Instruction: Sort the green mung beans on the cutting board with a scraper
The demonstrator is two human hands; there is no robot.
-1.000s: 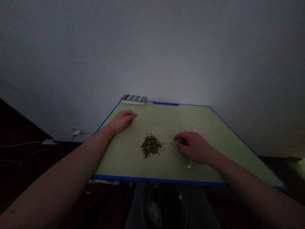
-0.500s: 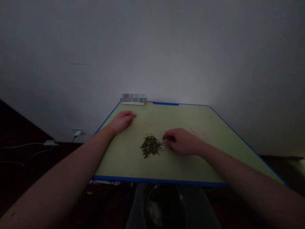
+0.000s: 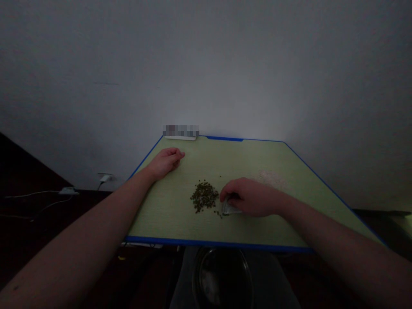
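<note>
My right hand (image 3: 249,196) is low over the table with its fingers curled, closed on a pale, flat, card-like piece (image 3: 231,209) whose lower edge reaches the tabletop. Just left of it lies a loose pile of small green beans (image 3: 204,196); a few stray beans (image 3: 219,213) lie by the piece's edge. My left hand (image 3: 165,163) rests on the table's left side, fingers curled in, and nothing shows in it. Behind my right wrist a thin patch of whitish grains (image 3: 270,178) is spread out.
The light green table (image 3: 180,223) has a blue edge and stands against a grey wall. A white tray-like object (image 3: 180,137), its top blurred out, is at the far left corner. A round, shiny-rimmed vessel (image 3: 222,279) sits on my lap. Cables and a plug (image 3: 104,179) are at left.
My right hand has moved slightly down toward me, and more of the pale piece shows under it. A few beans now lie apart near its edge. My left hand stays put.
</note>
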